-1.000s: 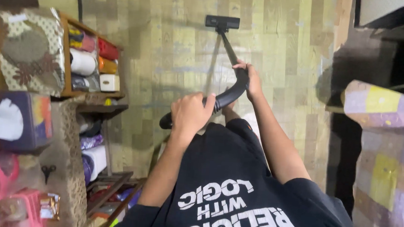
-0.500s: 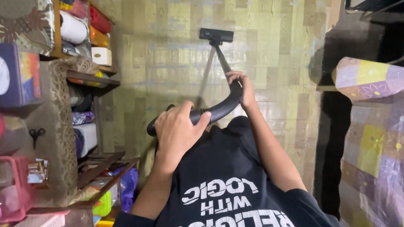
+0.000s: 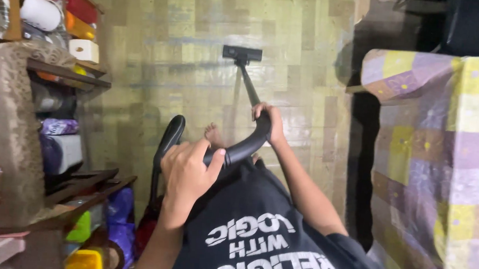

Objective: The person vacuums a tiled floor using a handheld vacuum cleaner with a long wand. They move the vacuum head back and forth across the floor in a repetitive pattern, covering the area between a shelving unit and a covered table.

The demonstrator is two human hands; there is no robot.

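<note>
Open wooden floor (image 3: 200, 58) ahead, hemmed by cluttered shelves (image 3: 58, 71) left, patchwork-covered furniture (image 3: 439, 165) right.

A black vacuum wand (image 3: 247, 81) and black floor head (image 3: 242, 53) cross yellow-green wood-pattern flooring (image 3: 195, 47), beside a purple, yellow and white patchwork cover (image 3: 445, 166); the shirt (image 3: 266, 232) is black.
</note>
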